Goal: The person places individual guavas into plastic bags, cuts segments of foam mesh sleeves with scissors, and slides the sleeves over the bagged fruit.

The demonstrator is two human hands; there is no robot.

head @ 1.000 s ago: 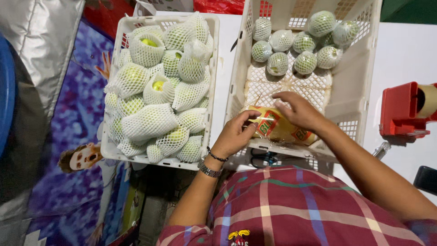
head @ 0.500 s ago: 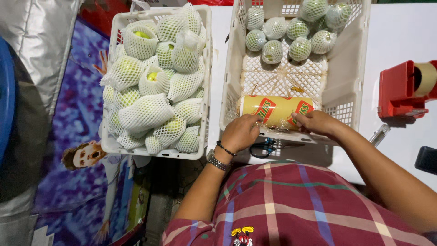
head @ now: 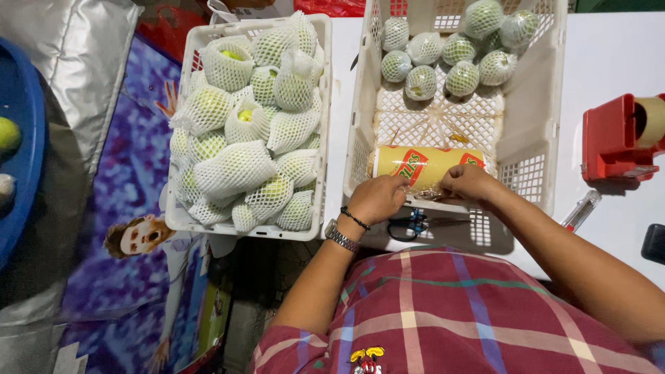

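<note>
A yellow roll with red print [head: 424,165] lies across the near end of the right-hand white crate [head: 530,149]. My left hand [head: 377,199] pinches the roll's near edge on the left. My right hand [head: 468,183] grips the same edge further right. Both hands rest over the crate's near rim. At the crate's far end sit several green fruits wrapped in clear film [head: 443,48]. A watch and a dark bracelet are on my left wrist.
To the left stands a white basket [head: 179,218] heaped with green fruits in white foam nets [head: 235,166]. Scissors [head: 409,225] lie below the crate. A red tape dispenser [head: 616,138] and a clear pen [head: 580,210] are on the white table at right. A blue tub [head: 21,159] is far left.
The yellow roll went from tilted in my hands to lying flat across the crate's near end. Both hands have shifted to its near edge.
</note>
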